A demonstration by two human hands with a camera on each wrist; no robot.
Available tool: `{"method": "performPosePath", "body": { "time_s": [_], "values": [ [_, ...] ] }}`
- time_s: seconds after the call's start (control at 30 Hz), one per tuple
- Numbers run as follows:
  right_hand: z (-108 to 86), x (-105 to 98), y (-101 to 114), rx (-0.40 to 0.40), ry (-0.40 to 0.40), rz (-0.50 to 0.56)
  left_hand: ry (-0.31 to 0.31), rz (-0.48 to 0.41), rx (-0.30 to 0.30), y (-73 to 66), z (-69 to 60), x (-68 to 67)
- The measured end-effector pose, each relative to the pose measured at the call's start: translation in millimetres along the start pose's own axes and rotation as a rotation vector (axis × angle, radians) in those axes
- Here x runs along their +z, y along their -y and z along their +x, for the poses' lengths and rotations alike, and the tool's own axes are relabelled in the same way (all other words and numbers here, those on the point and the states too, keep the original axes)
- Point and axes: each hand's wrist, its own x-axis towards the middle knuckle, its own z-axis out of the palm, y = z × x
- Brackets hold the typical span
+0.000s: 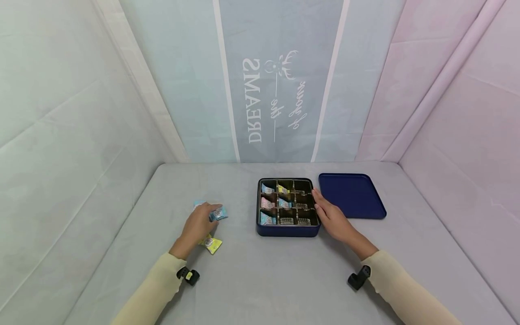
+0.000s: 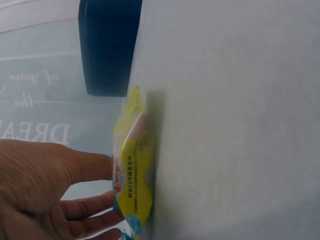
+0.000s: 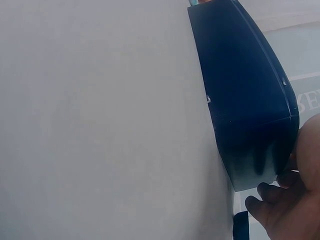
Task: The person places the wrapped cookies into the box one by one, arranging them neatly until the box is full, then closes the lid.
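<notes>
In the head view my left hand (image 1: pixel 199 222) is on the table, with thumb and index finger about a blue wrapped candy (image 1: pixel 220 213). Part of another blue wrapper (image 1: pixel 198 203) shows behind the hand. A yellow wrapped candy (image 1: pixel 212 244) lies close to the wrist; in the left wrist view this yellow wrapper (image 2: pixel 136 170) hides the fingertips. My right hand (image 1: pixel 331 217) rests its fingers along the right side of a navy divided tin (image 1: pixel 288 231). Blue and pink candies fill the tin's left column; a yellow and a blue one sit in the middle column.
A flat navy lid (image 1: pixel 352 196) lies right of the tin, behind the right hand. The pale grey table (image 1: pixel 264 280) is bounded by fabric walls at the back and both sides. The back curtain (image 1: pixel 284 90) carries lettering.
</notes>
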Motion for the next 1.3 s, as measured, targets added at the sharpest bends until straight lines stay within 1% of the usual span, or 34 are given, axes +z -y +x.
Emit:
{"method": "performPosePath", "body": {
  "time_s": [0.23,0.53,0.63,0.87,0.97,1.1,1.3],
  "values": [
    [0.7,-1,1,0.002,0.001,-0.004,-0.004,-0.044,0.002,0.2,1.2,2.8],
    [0.8,-1,2,0.008,0.0,-0.006,-0.019,-0.048,0.018,-1.9,2.3,2.9],
    [0.3,-1,2,0.003,-0.003,-0.002,-0.024,-0.049,0.028,-2.7,2.0,2.5],
    [0.2,-1,2,0.004,-0.004,-0.004,-0.05,-0.085,0.06,-4.4,2.5,2.9],
    [-0.1,-1,2,0.005,-0.004,-0.004,-0.058,-0.072,0.08,-5.6,2.6,2.2],
    [-0.4,-1,3,0.0,-0.005,-0.003,-0.068,-0.056,0.09,-8.2,2.0,0.7],
    [0.1,-1,3,-0.003,-0.007,-0.002,-0.072,-0.069,0.111,-10.2,2.3,2.3]
  ]
}}
